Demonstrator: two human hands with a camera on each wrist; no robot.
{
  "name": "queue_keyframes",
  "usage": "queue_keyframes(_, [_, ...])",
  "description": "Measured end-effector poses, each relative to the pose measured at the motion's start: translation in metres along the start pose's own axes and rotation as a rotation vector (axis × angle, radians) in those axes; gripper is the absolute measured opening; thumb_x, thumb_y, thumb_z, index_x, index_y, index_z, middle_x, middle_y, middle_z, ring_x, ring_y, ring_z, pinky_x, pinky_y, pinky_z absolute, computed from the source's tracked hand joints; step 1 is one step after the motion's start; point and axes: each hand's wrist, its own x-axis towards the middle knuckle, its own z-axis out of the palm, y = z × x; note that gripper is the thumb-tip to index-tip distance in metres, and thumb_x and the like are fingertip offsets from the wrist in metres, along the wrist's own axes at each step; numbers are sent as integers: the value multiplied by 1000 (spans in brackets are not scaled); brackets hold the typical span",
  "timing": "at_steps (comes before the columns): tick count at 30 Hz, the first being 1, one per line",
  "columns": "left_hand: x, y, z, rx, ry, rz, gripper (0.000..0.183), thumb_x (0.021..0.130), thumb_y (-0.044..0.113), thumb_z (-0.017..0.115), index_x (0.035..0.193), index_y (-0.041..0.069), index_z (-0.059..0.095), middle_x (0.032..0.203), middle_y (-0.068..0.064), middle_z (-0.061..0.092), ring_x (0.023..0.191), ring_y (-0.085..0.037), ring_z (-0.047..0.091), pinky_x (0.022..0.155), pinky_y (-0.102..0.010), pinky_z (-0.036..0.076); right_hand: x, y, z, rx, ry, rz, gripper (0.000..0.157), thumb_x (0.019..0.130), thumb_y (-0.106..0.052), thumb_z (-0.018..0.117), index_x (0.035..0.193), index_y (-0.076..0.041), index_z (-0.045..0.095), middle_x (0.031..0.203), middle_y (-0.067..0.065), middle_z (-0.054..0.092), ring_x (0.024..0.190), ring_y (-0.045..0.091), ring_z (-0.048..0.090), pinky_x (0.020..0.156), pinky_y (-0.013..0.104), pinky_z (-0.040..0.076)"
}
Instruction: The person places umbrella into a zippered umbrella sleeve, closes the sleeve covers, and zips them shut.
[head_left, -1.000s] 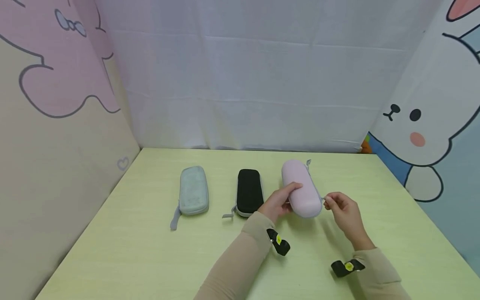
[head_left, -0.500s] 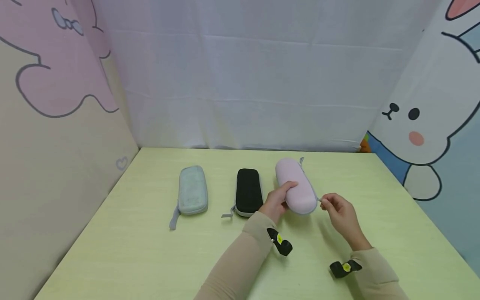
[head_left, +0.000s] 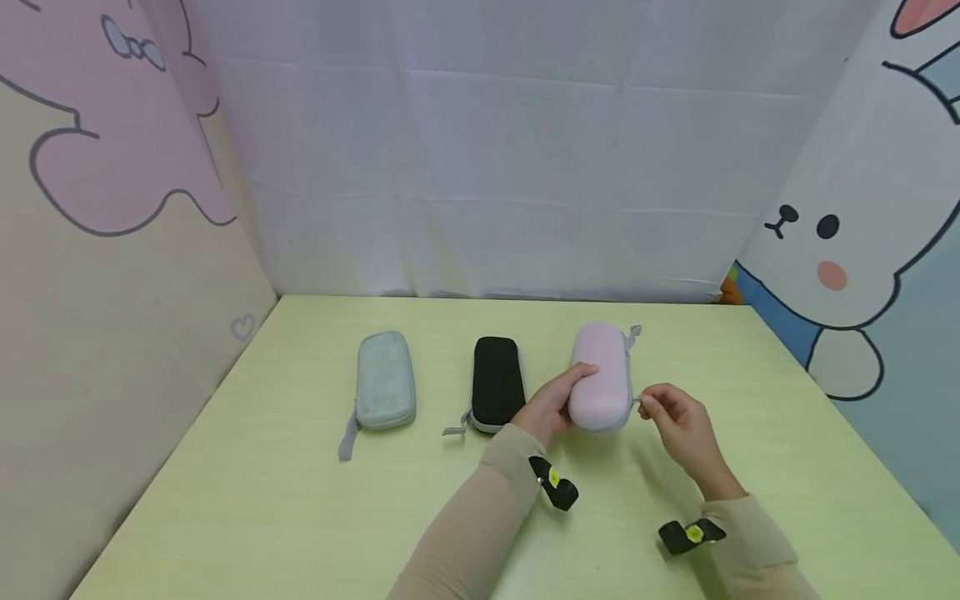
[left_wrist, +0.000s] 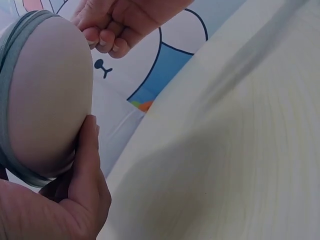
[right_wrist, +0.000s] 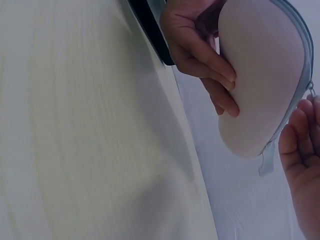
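A pale pink zippered case, rounded and hard-looking, is held above the table by my left hand. The thumb lies over its top and the fingers wrap underneath, as the right wrist view shows. A grey zipper runs along the case's edge, with a fabric tab at its far end. My right hand pinches the zipper pull on the case's right side; the fingertips partly cover it. I cannot tell whether the zipper is parted.
A black case with a grey pull lies just left of my left hand. Farther left is a grey-green case with a fabric strap. They lie on the pale yellow table, with a white curtain behind.
The pink case first shifted slightly left, then turned more upright and moved back right in my left hand. My right hand keeps pinching the zipper pull, hardly moving.
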Motion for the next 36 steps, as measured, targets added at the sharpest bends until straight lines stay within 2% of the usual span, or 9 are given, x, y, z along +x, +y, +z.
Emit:
queue_keyframes(3, [-1,1,-2,9,-21,-2,60,73,37,71,119,3,52,97,-10,64,84,-21,62,80,-35,49,2,0,0,-12,9,11,8,91,6,54,88,10,59,74,3,59,68,4,56,62,17,47])
queue_keyframes(6, [-1,2,-3,-11,-3,6,60,72,32,73,119,2,51,98,-11,62,87,-23,61,82,-38,48,2,1,0,-17,16,50,10,92,2,54,88,10,59,74,4,59,68,4,56,62,19,48])
queue_keyframes(10, [-2,2,-3,-46,15,27,59,71,22,73,120,-1,48,102,-13,59,94,-27,59,87,-41,45,2,1,0,-38,16,165,17,94,-6,54,90,10,58,75,4,59,67,5,55,62,22,49])
queue_keyframes(13, [-2,3,-3,-98,2,52,61,74,23,73,123,-1,46,106,-14,57,98,-29,57,90,-42,43,4,-1,0,-72,9,250,21,95,-11,54,92,10,58,76,5,59,67,6,55,63,24,49])
queue_keyframes(16, [-3,4,-1,-132,19,91,63,75,26,75,125,1,46,108,-14,57,99,-29,56,90,-43,43,7,-4,-1,-93,6,307,22,95,-11,53,93,11,57,76,4,58,67,7,55,63,25,50])
queue_keyframes(23, [-2,4,1,-131,153,187,62,73,29,78,122,3,50,108,-13,58,96,-29,57,85,-42,44,7,-7,1,-139,-21,318,18,94,-6,54,92,11,58,75,7,59,66,5,54,63,26,50])
queue_keyframes(27, [-1,3,2,-153,180,222,61,74,27,77,122,3,49,110,-13,58,98,-29,56,86,-43,43,6,-7,3,-157,-30,322,17,95,-7,53,92,10,58,76,8,59,66,5,53,62,25,49])
queue_keyframes(30, [-2,4,3,-169,184,231,61,75,28,77,123,3,50,111,-13,58,101,-29,55,87,-43,41,4,-8,6,-212,-15,270,16,94,-7,55,91,8,59,75,8,59,66,7,53,59,23,47])
queue_keyframes(36, [-4,5,3,-190,213,193,70,73,34,78,127,2,47,113,-12,55,102,-28,52,93,-43,38,-2,-8,11,-344,31,-52,5,87,3,60,83,1,61,71,2,57,64,8,49,53,21,41])
